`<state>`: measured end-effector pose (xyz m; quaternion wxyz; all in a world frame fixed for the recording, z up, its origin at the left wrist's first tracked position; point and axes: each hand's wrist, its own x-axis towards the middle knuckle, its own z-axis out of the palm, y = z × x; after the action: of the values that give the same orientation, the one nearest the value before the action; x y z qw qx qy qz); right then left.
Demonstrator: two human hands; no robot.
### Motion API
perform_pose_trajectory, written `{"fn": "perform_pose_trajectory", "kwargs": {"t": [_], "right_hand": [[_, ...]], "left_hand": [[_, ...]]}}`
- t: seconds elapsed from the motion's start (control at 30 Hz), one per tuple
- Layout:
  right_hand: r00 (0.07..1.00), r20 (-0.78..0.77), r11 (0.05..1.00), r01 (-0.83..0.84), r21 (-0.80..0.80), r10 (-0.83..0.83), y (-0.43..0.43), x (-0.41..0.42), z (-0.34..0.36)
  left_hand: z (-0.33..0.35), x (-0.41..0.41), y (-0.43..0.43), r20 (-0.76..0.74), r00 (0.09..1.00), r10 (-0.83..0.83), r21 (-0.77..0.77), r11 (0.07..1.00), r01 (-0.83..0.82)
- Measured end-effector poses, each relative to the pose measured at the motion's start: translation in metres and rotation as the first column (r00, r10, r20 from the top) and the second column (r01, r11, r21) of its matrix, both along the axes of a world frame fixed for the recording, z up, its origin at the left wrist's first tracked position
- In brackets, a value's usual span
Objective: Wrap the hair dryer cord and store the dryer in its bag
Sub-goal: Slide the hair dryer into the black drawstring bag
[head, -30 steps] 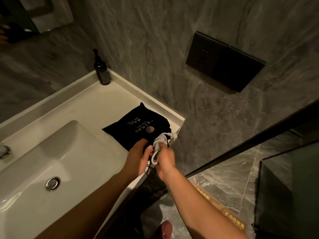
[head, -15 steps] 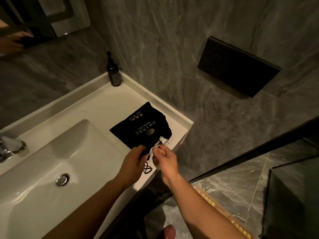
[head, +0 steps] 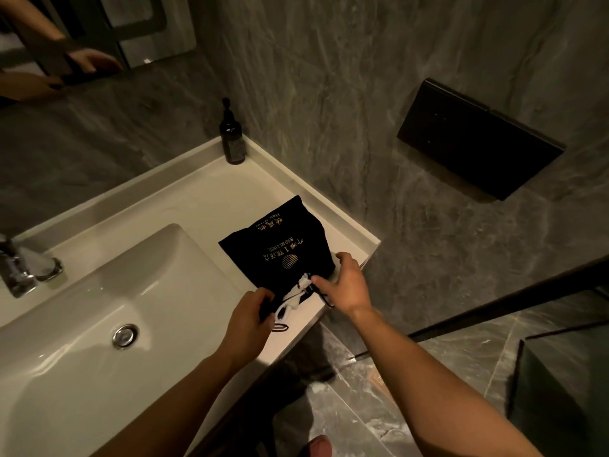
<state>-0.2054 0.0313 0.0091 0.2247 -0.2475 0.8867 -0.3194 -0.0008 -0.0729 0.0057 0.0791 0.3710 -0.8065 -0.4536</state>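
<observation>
A black drawstring bag [head: 280, 245] with gold lettering lies on the white counter [head: 211, 199] right of the basin. A bundle of white cord [head: 291, 300] sticks out of the bag's near opening; the dryer itself is hidden inside. My left hand [head: 252, 316] grips the bag's mouth at its left side. My right hand [head: 342, 285] pinches the bag's edge and black drawstring at the right side, close to the counter's corner. A loop of drawstring [head: 280, 328] lies on the counter by my left hand.
A white basin [head: 99, 308] with a metal drain [head: 124, 334] lies to the left, a chrome faucet [head: 16, 268] at its far left. A dark pump bottle [head: 232, 136] stands in the back corner. A black wall panel [head: 478, 140] hangs right. Grey floor lies below the counter edge.
The white cord bundle, held up between both hands before, now sits mostly inside the bag. My hands have moved apart to the two sides of the bag's opening.
</observation>
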Motion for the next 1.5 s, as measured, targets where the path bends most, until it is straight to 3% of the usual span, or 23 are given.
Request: {"fn": "perform_pose_trajectory", "kwargs": {"t": [0.27,0.43,0.63,0.87,1.0,1.17,1.33,1.4,1.5], "right_hand": [[0.940,-0.295,0.974,-0.115,0.197,0.171,-0.010,0.003,0.000],[0.934,-0.286,0.973,-0.180,0.146,0.216,-0.008,0.002,-0.009],[0.987,-0.047,0.988,-0.152,-0.016,0.151,-0.005,0.000,-0.014],[0.998,0.031,0.981,-0.056,-0.186,0.063,-0.003,-0.013,-0.017],[0.988,0.132,0.958,0.109,-0.264,-0.076,-0.002,-0.019,-0.010],[0.887,0.427,0.875,0.340,-0.346,-0.176,-0.018,-0.023,0.006],[0.744,0.656,0.836,0.438,-0.331,-0.129,-0.025,-0.013,0.026],[0.680,0.733,0.831,0.424,-0.360,-0.030,-0.022,-0.013,0.035],[0.730,0.671,0.869,0.244,-0.429,0.127,-0.016,-0.017,0.047]], "left_hand": [[-0.011,-0.001,0.016,0.069,0.962,0.263,0.003,0.965,-0.263],[-0.017,0.001,0.019,0.084,0.958,0.274,0.055,0.959,-0.279],[-0.019,0.002,0.021,0.070,0.960,0.270,0.180,0.944,-0.278],[-0.011,0.006,0.019,-0.007,0.966,0.257,0.292,0.925,-0.244],[-0.004,0.007,0.017,-0.044,0.971,0.234,0.238,0.947,-0.218],[0.009,0.000,0.010,-0.067,0.977,0.203,0.122,0.973,-0.194],[0.025,-0.006,0.002,-0.132,0.966,0.223,0.103,0.972,-0.210],[0.034,-0.007,-0.001,-0.165,0.954,0.251,0.128,0.964,-0.232],[0.045,-0.008,-0.007,-0.204,0.940,0.273,0.163,0.956,-0.243]]}}
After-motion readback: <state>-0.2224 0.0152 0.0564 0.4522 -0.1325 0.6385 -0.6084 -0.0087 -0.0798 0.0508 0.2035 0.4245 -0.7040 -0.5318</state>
